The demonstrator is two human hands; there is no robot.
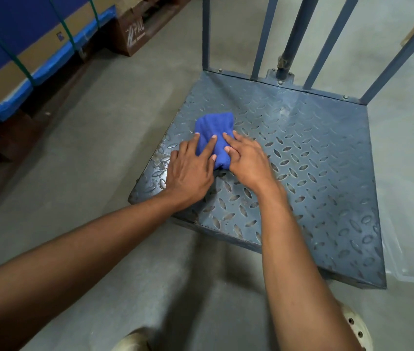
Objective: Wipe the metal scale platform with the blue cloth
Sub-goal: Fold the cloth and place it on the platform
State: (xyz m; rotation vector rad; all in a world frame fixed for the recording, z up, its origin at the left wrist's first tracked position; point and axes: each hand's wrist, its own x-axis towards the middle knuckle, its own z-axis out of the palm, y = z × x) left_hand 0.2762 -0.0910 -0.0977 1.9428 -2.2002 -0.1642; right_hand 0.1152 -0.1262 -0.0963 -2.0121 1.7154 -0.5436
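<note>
1. Nearest the camera we see two pale shoes (356, 328) on the grey concrete floor (104, 138), with both bare forearms reaching forward above them.
2. Our left hand (189, 171) lies flat, fingers spread, on the near-left part of the metal scale platform (322, 173); its fingertips press down on the left side of the blue cloth (214, 134) without closing around it.
3. Our right hand (249, 160) lies just beside the left, palm down, fingers partly curled onto the right side of the cloth; it presses rather than grips, and its outline is slightly blurred.
4. The blue cloth is bunched into a compact wad on the platform's left half, touching the tread-patterned plate and partly hidden under both hands.
5. The plate shows worn, pale patches near its left edge.
6. At the platform's far edge, blue-grey upright bars (264, 39) rise out of view.
7. Farther left, strapped cardboard cartons (23, 59) and a brown box (132, 31) stand on the floor.
</note>
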